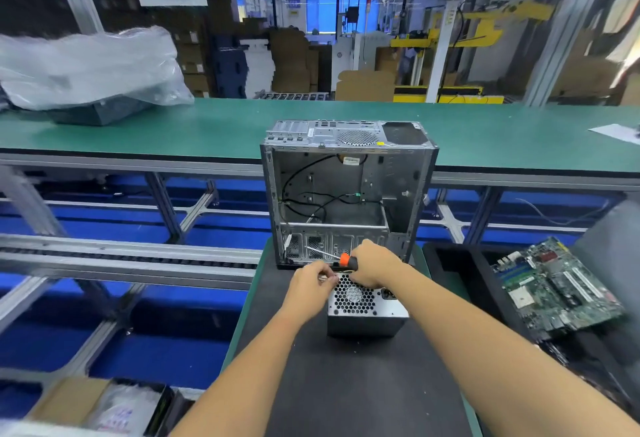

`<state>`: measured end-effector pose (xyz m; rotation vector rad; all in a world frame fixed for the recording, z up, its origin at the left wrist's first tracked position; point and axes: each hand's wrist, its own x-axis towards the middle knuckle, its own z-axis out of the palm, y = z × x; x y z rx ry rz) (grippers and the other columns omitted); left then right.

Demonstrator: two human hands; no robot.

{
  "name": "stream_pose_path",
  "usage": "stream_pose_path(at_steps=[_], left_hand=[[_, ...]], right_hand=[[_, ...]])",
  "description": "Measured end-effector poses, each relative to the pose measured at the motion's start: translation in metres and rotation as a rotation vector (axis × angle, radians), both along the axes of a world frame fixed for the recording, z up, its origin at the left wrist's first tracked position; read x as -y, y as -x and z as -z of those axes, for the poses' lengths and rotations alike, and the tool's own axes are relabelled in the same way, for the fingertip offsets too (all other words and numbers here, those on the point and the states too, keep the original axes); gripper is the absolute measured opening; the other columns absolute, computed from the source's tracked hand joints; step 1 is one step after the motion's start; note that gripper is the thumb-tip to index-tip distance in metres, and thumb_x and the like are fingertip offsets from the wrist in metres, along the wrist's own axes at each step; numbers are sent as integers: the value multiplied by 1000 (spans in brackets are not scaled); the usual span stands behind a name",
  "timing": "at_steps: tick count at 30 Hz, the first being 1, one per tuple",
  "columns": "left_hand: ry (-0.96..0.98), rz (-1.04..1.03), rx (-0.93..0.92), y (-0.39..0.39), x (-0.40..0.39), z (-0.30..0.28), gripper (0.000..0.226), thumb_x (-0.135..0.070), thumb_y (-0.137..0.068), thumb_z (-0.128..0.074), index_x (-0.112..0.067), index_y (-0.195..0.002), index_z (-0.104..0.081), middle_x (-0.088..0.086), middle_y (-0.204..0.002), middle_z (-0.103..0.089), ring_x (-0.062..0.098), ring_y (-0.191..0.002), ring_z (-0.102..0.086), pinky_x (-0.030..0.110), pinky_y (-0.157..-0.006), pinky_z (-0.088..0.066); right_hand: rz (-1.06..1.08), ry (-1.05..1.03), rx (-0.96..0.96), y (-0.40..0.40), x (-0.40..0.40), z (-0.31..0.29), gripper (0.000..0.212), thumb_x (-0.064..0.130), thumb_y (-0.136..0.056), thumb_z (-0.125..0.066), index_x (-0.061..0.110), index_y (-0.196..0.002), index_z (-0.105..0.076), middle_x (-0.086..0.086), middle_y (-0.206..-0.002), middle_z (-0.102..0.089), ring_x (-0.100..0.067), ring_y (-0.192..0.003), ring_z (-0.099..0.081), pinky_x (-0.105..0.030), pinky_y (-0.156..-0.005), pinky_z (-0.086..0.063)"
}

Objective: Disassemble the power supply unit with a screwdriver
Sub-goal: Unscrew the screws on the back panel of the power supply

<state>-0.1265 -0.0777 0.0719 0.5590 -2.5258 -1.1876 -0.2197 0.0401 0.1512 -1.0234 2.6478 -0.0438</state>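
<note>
Item: power supply unit [367, 308] on the dark mat [346, 384], just under both hands; right hand [372, 263] wrapped round the screwdriver [341, 258], left hand [310, 284] pinching at the unit's far top edge—apparently between screws, tip needing reseating next.

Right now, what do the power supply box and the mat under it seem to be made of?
The power supply unit looks like bare sheet metal, dull grey, with a punched honeycomb grille. The mat looks like dark rubber or foam, matte with no shine; which one cannot be told.
</note>
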Motion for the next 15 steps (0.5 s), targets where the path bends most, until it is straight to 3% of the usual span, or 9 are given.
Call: stream_pose_path(at_steps=[4,8,12,15], left_hand=[[-38,-119,-66,-11,4,-3,16,-19,-83,-67,-20,-69,-59,-8,-69,-62,2,-59,-52,9,-54,-40],[-107,-286,16,-40,30,4,19,-16,-75,-63,-16,-62,-49,-7,-60,-53,7,-53,-46,14,-45,-35],[-184,-354,152,-83,57,20,15,-6,-77,-58,-18,-70,-59,-3,-70,-60,20,-69,-59,30,-63,-53],[-138,-363,244,-109,70,42,23,-3,-85,-49,-8,-92,-71,8,-92,-69,27,-87,-65,30,-76,-54]], right_hand=[[-31,-10,-14,0,1,5,34,27,-89,-61,10,-118,-55,-8,-118,-60,-26,-106,-58,-31,-81,-47],[-60,-38,-4,0,2,6,41,30,-89,-63,9,-123,-52,-8,-122,-59,-26,-107,-58,-31,-83,-45],[-75,-96,-17,0,7,4,43,29,-89,-65,8,-125,-51,-8,-121,-60,-25,-99,-57,-28,-77,-43],[-67,-124,-36,-2,10,2,45,30,-89,-64,7,-126,-51,-7,-115,-60,-24,-91,-52,-29,-75,-41]])
